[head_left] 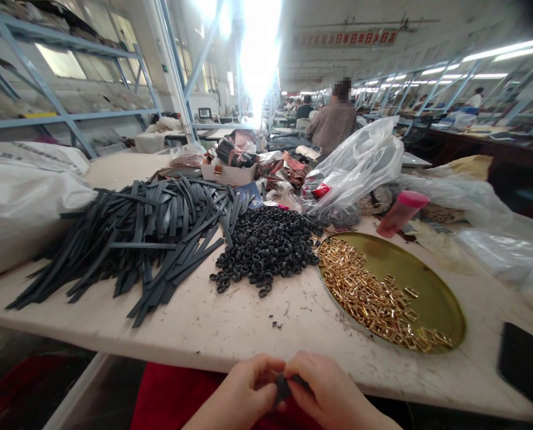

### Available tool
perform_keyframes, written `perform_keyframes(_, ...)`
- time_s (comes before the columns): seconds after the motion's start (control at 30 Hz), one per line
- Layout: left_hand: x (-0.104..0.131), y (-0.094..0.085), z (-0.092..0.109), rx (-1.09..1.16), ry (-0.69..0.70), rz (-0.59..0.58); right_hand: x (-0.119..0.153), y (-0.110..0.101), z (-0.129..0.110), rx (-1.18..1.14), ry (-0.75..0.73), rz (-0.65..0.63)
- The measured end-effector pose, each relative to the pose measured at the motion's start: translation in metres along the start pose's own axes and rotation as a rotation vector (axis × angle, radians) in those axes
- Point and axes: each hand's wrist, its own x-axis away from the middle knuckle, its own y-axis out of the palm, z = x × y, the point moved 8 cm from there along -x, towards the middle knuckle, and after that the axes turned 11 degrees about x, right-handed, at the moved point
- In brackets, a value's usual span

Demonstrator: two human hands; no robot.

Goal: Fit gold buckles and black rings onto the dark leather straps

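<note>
At the table's front edge my left hand [254,388] and my right hand [316,382] meet, both closed on one small dark strip piece [283,388] between the fingertips. Much of that piece is hidden by my fingers. Beyond them lies a heap of small black loops [266,245]. To its left spreads a large pile of flat dark strips [159,221]. On the right, a round gold tray [432,269] holds many small gold metal buckles [369,286], gathered mostly along its left and front side.
A pink-lidded jar [401,214] and a clear plastic bag [360,167] stand behind the tray. A dark flat object [524,364] lies at the right edge. A white sack [24,203] bulges at left. A person [336,122] sits farther back.
</note>
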Motion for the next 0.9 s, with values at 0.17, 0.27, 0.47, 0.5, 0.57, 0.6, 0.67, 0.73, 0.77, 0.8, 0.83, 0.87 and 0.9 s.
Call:
perform_keyframes(0.17,-0.002,-0.006,-0.001,0.083,-0.015,0.036,0.002,0.005,0.014,-0.221,0.123,-0.037)
perform_keyframes(0.27,-0.005,-0.007,-0.008,0.105,-0.049,0.04,0.003,0.006,0.014,-0.223,0.128,-0.054)
perform_keyframes(0.47,-0.014,-0.006,-0.015,-0.022,-0.025,0.047,0.005,0.015,0.016,-0.248,0.15,-0.114)
perform_keyframes(0.5,-0.013,-0.006,-0.012,-0.06,-0.011,0.048,0.006,0.017,0.019,-0.281,0.169,-0.101)
perform_keyframes(0.57,-0.01,-0.004,-0.005,-0.159,-0.002,0.026,0.007,0.019,0.026,-0.357,0.213,-0.052)
perform_keyframes(0.6,-0.007,-0.002,-0.001,-0.211,-0.007,0.0,0.008,0.02,0.029,-0.385,0.231,-0.023)
perform_keyframes(0.67,0.0,0.001,0.008,-0.297,-0.022,-0.045,0.007,0.02,0.032,-0.414,0.249,0.019)
perform_keyframes(0.73,0.005,0.001,0.015,-0.335,-0.038,-0.045,0.006,0.018,0.031,-0.401,0.237,0.026)
perform_keyframes(0.77,0.006,-0.001,0.017,-0.343,-0.045,-0.028,0.005,0.017,0.029,-0.38,0.221,0.021)
perform_keyframes(0.8,0.006,-0.002,0.017,-0.344,-0.053,-0.01,0.004,0.015,0.026,-0.351,0.202,0.014)
perform_keyframes(0.83,0.006,-0.003,0.016,-0.34,-0.061,0.001,0.003,0.013,0.023,-0.316,0.179,0.008)
perform_keyframes(0.87,0.005,-0.003,0.013,-0.334,-0.065,0.006,0.003,0.011,0.02,-0.278,0.156,0.005)
perform_keyframes(0.9,0.003,-0.003,0.01,-0.33,-0.065,0.007,0.003,0.01,0.018,-0.243,0.134,0.003)
